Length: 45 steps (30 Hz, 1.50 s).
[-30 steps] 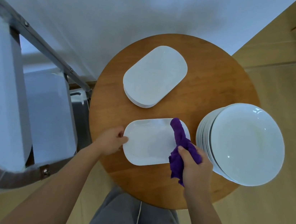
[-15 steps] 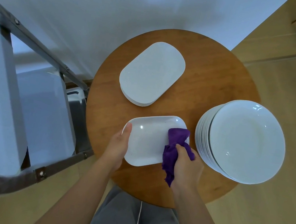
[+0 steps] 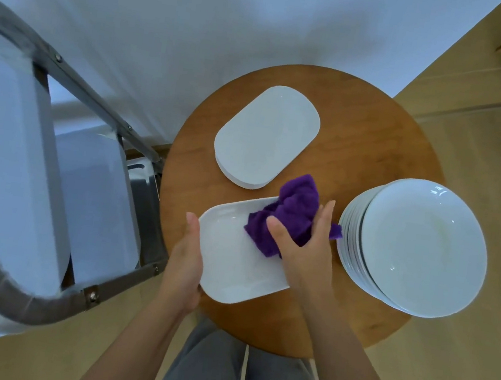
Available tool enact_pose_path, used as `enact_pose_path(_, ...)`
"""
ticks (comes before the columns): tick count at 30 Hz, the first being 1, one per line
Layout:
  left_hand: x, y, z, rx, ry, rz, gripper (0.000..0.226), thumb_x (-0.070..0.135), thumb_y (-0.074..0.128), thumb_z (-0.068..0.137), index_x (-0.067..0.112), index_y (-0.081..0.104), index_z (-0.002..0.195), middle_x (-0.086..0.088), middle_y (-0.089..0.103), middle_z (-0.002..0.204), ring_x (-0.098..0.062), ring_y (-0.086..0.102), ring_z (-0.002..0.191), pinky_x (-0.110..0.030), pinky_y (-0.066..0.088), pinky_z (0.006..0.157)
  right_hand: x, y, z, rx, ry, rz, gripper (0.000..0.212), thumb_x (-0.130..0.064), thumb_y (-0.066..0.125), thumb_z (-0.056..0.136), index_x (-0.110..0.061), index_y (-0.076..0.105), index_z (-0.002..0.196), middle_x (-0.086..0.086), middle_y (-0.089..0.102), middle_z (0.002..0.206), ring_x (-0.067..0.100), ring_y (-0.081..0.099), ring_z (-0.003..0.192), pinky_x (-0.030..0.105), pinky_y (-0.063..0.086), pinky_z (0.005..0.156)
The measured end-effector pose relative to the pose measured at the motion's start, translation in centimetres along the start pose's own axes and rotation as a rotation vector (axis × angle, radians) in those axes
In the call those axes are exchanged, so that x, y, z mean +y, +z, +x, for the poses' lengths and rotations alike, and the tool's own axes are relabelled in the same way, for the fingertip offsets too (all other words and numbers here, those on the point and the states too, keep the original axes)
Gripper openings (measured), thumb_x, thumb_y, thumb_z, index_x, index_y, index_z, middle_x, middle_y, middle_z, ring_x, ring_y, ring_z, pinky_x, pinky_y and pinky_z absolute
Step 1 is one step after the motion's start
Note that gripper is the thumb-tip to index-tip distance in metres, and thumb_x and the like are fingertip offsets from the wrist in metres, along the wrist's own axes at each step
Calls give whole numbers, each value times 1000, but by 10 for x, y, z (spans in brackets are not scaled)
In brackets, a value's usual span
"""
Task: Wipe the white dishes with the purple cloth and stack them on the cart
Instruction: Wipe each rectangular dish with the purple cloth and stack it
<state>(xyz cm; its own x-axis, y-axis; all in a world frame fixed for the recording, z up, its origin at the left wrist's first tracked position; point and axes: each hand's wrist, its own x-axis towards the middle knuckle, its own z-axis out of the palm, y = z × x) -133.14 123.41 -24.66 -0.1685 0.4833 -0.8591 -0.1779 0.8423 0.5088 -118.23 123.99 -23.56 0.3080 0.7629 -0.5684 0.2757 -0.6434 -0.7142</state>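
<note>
At the round wooden table (image 3: pixel 361 134), a stack of round plates (image 3: pixel 420 247) sits at 3 o'clock. The left hand (image 3: pixel 185 264) grips the rectangular platter (image 3: pixel 234 257) overhanging the table's 7 o'clock edge; the right hand (image 3: pixel 302 244) clutches the purple cloth (image 3: pixel 290 214). A hard wipe could tip the platter off.

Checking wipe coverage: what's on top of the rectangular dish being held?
The purple cloth lies bunched on the rectangular dish, pressed by the right hand. The dish surface beneath cloth and hand is hidden. The left hand grips its left edge.
</note>
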Motion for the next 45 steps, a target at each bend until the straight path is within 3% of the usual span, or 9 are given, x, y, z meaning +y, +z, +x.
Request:
enact_pose_path(5, -1, 3, -12, -21, 121, 59, 67, 76, 29, 67, 27, 61, 100, 2, 74, 90, -22, 70, 90, -44, 58, 81, -7, 13, -1, 316, -129, -213, 85, -45, 67, 81, -18, 21, 147, 1, 45, 138, 19, 43, 125, 32, 37, 101)
enact_pose_path(11, 11, 5, -18, -49, 288, 140, 44, 69, 30, 71, 36, 55, 83, 22, 66, 62, 4, 65, 60, -10, 44, 40, -19, 36, -7, 326, -157, -92, 75, -41, 70, 79, -23, 32, 141, -2, 52, 130, 15, 50, 115, 27, 39, 96)
enact_pose_path(17, 19, 3, -20, -172, 308, 67, 51, 65, 27, 78, 32, 59, 100, -2, 69, 101, -16, 65, 97, -31, 56, 79, -25, 60, -33, 249, -434, -241, 63, -40, 65, 74, -19, 50, 132, 4, 56, 130, 22, 51, 116, 39, 44, 98)
enact_pose_path(21, 20, -5, -18, -202, 309, -38, 64, 65, 24, 83, 23, 61, 116, -7, 70, 110, -23, 65, 107, -41, 52, 90, -24, 59, -37, -32, -465, -272, 54, -38, 55, 76, -28, 52, 129, -5, 50, 136, 16, 42, 123, 34, 36, 103)
enact_pose_path(26, 31, -7, -12, -274, 69, -154, 86, 72, 21, 83, 11, 46, 137, -7, 67, 117, -18, 71, 91, -27, 58, 61, -24, 44, -37, -271, -567, -319, 49, -34, 54, 74, -29, 58, 123, -9, 52, 132, 13, 38, 125, 31, 26, 104)
enact_pose_path(28, 32, -6, -12, -311, 28, -221, 85, 72, 19, 86, 11, 36, 144, 4, 75, 87, -7, 70, 61, -24, 55, 51, -25, 40, -36, -282, -636, -396, 49, -32, 57, 74, -28, 58, 123, -7, 53, 133, 16, 38, 127, 36, 27, 105)
enact_pose_path(30, 32, -5, -10, -297, 36, -268, 79, 70, 23, 87, 12, 43, 136, 8, 71, 62, -5, 68, 54, -22, 56, 48, -27, 35, -34, -314, -692, -422, 48, -31, 59, 75, -26, 59, 122, -5, 54, 133, 17, 38, 128, 38, 27, 106)
enact_pose_path(37, 41, -7, -10, -194, 136, -175, 51, 60, 48, 84, 15, 68, 100, -4, 75, 85, -17, 73, 79, -27, 57, 59, -23, 13, -38, -478, -879, -467, 42, -23, 60, 74, -17, 65, 115, 1, 58, 128, 19, 40, 129, 25, 17, 110)
enact_pose_path(45, 47, -3, -26, -92, 218, -95, 39, 63, 41, 87, 30, 58, 98, -4, 68, 97, -24, 65, 93, -38, 59, 70, -3, -21, -30, -430, -1090, -821, 73, -23, 76, 67, -33, 48, 133, 11, 27, 152, 32, 5, 142, 49, 5, 110)
